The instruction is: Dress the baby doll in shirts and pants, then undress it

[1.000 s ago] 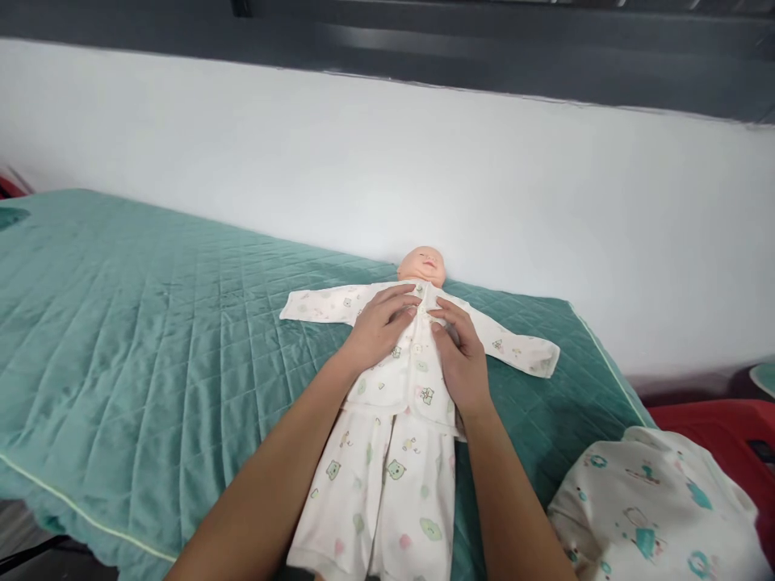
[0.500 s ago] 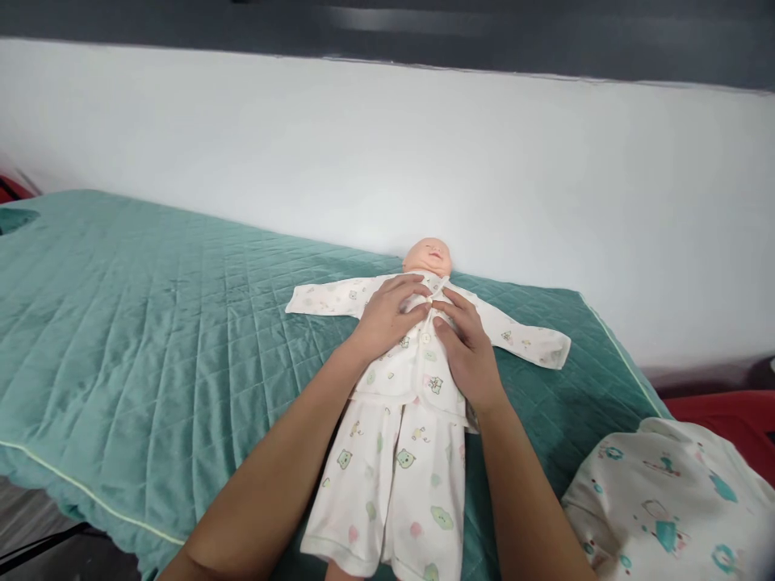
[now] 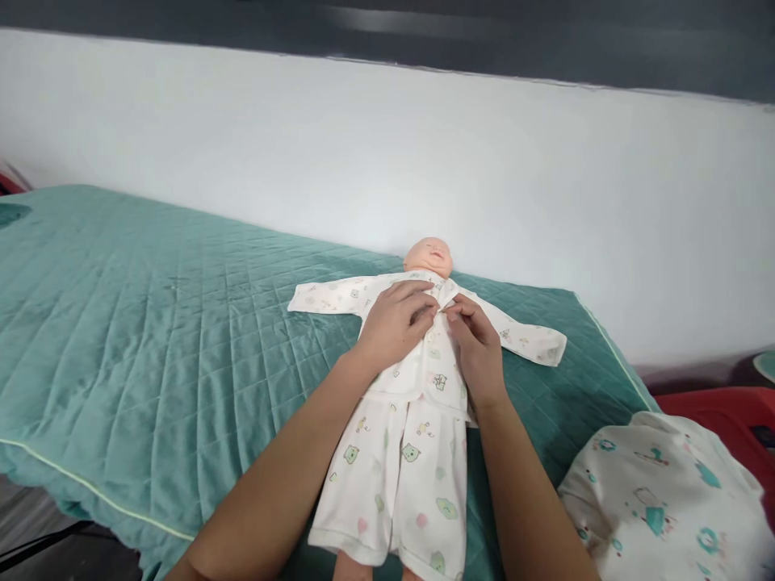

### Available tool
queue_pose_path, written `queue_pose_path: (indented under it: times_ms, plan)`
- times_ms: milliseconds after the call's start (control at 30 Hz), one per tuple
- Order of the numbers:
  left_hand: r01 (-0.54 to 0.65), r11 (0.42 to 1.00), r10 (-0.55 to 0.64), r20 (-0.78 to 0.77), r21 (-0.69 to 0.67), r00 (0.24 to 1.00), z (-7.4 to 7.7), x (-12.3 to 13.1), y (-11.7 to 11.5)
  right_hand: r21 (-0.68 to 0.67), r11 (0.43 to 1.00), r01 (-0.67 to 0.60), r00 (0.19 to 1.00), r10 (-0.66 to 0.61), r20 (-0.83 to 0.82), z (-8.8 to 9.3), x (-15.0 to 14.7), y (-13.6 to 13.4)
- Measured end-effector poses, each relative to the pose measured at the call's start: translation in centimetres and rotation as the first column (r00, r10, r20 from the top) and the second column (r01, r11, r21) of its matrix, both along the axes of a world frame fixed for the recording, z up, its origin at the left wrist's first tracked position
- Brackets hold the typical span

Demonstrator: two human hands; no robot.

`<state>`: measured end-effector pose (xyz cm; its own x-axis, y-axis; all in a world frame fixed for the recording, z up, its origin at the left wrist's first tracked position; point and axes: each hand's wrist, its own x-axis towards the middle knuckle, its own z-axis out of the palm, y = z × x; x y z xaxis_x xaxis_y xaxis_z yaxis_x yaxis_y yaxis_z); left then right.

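A baby doll (image 3: 429, 257) lies on its back, dressed in a white printed shirt (image 3: 412, 375) with a front opening and matching trousers (image 3: 396, 476). Both sleeves stretch out sideways. My left hand (image 3: 400, 319) rests on the chest, its fingers bent and closed on the shirt's front edge. Opposite it, my right hand (image 3: 475, 331) pinches the other edge of the same opening between thumb and forefinger. The fingertips of both hands almost meet just below the collar. Whatever fastening lies between them is hidden by the fingers.
A green quilted cover (image 3: 182, 347) spreads under the doll, with a white wall (image 3: 387, 161) behind it. At the lower right a white printed cloth (image 3: 659, 500) lies bunched against a red chair-like object (image 3: 714, 403).
My right fingers have drawn in from a looser spread to a pinch at the shirt's opening. My left fingers have shifted slightly right, and the edge between them is lifted a little.
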<state>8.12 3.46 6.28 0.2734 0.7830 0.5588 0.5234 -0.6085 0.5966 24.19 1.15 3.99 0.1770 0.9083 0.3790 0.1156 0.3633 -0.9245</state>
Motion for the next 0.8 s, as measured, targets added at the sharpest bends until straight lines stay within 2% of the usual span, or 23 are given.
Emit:
queue_pose_path:
  times_ms: [133, 200, 367, 567, 800]
  plan:
    - [0.024, 0.994, -0.004, 0.180, -0.106, 0.984, -0.2, -0.7, -0.7, 0.043, 0.998, -0.049, 0.995, 0.045, 0.089, 0.1, 0.2, -0.3]
    - [0.056, 0.990, -0.027, 0.219, -0.131, 0.975, -0.4, -1.1, -1.0, 0.048, 0.996, -0.078, 0.988, 0.070, 0.140, 0.2, 0.1, -0.7]
    - [0.170, 0.972, -0.146, 0.150, -0.161, 0.978, -0.7, -2.2, -1.3, 0.004, 0.994, -0.111, 0.973, 0.108, 0.204, 0.3, 0.2, -2.1]
    - [0.338, 0.901, -0.336, 0.056, -0.271, 0.940, 0.1, -4.0, -0.8, -0.002, 0.995, -0.099, 0.970, 0.097, 0.224, 0.1, 0.3, -3.1]
    - [0.376, 0.878, -0.370, 0.077, -0.295, 0.926, 0.1, -4.4, -0.4, -0.032, 0.997, -0.071, 0.967, 0.077, 0.241, 0.5, 0.3, -3.2]
